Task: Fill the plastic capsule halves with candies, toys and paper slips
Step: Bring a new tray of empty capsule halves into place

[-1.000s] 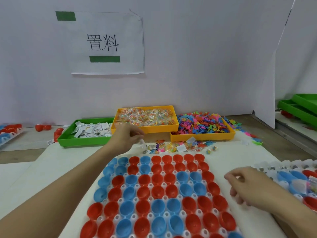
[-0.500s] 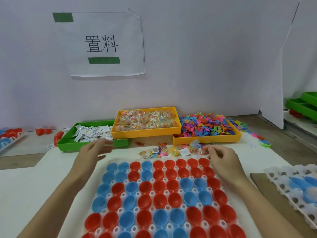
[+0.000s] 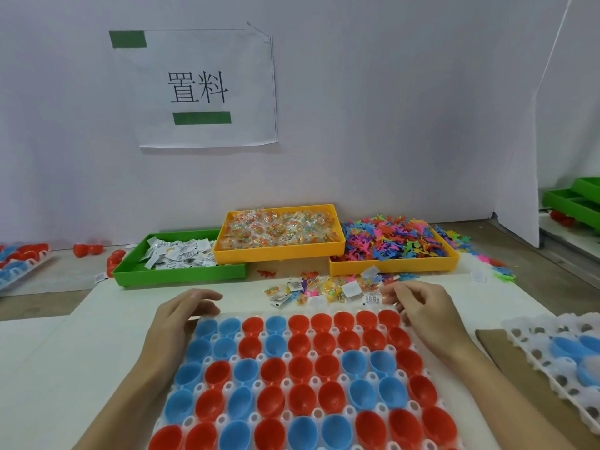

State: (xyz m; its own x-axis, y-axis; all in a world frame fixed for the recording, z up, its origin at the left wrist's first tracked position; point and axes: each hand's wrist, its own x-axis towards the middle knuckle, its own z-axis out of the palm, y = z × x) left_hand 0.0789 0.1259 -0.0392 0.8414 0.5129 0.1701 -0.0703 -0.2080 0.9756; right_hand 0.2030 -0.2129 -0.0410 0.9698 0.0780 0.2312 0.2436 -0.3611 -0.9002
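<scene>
White wall (image 3: 389, 108) stands in front of you, with a paper sign (image 3: 201, 89) stuck on it. Below it is a white table (image 3: 65, 368).

From your head camera, you see a clear tray (image 3: 487, 427) right in front of you, full of red and blue cup halves (image 3: 305, 381). They look empty.

Your left hand (image 3: 181, 316) rests on the far left corner of the tray, fingers loose and nearly straight, holding nothing. Your right hand (image 3: 422, 310) is at the far right corner. Its fingers are bent, and I cannot tell if they pinch anything.

Just past the tray lies a little pile of candies, toys and slips (image 3: 328, 290). Behind that are a green box of paper slips (image 3: 178, 258), a yellow box of candies (image 3: 279, 232) and a yellow box of toys (image 3: 393, 245).
</scene>
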